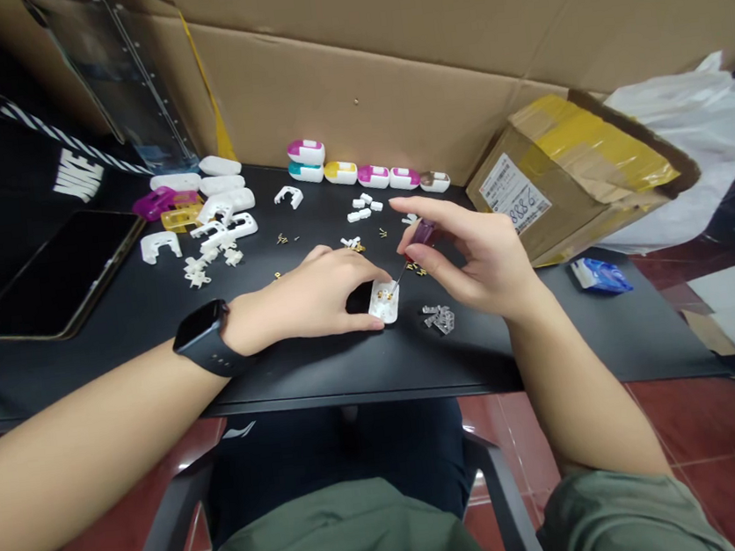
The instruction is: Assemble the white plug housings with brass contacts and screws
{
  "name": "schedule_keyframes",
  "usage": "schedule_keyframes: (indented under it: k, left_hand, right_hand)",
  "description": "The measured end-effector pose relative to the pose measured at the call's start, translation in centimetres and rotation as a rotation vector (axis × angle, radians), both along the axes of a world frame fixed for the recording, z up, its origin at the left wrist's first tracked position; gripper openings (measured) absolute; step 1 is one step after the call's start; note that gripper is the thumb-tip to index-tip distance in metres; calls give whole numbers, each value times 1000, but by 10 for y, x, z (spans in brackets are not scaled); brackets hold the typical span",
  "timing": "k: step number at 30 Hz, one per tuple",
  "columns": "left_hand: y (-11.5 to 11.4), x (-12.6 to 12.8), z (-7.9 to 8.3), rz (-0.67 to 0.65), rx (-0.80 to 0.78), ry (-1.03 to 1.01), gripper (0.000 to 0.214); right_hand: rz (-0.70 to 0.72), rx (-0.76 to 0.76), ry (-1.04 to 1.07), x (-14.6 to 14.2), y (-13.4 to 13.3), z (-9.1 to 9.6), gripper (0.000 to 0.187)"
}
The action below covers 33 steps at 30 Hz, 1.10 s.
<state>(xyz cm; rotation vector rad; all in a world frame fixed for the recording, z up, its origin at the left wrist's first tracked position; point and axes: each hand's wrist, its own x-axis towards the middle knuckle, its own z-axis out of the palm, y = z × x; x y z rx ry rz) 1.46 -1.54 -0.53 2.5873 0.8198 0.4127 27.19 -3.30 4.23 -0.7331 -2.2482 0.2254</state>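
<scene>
My left hand [317,294] pinches a small white plug base [384,300] flat on the black table [324,360], thumb and fingers closed round its left side. My right hand [471,255] grips a purple-handled screwdriver [421,236] whose thin tip points down into the brass parts inside the white base. A black watch [206,338] sits on my left wrist. A little heap of clear plastic pieces [439,318] lies just right of the base.
White plug shells and parts [216,226] lie at the back left beside magenta and yellow pieces [167,205]. A row of assembled coloured plugs [366,174] lines the cardboard wall. A dark tablet [55,276] lies left; a taped carton [569,177] and a blue packet [599,276] right.
</scene>
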Motion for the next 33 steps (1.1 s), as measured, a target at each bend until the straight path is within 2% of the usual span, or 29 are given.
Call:
schedule_keyframes:
  k: [14, 24, 33]
  left_hand:
    - [-2, -1, 2, -5, -13, 5, 53]
    - [-2, 0, 3, 5, -11, 12, 51]
    - [-2, 1, 6, 10, -34, 19, 48]
  right_hand:
    - [-102, 202, 10, 0, 2, -2, 28]
    - [-59, 108, 28, 0, 2, -2, 29]
    - [-69, 90, 16, 3, 2, -2, 31]
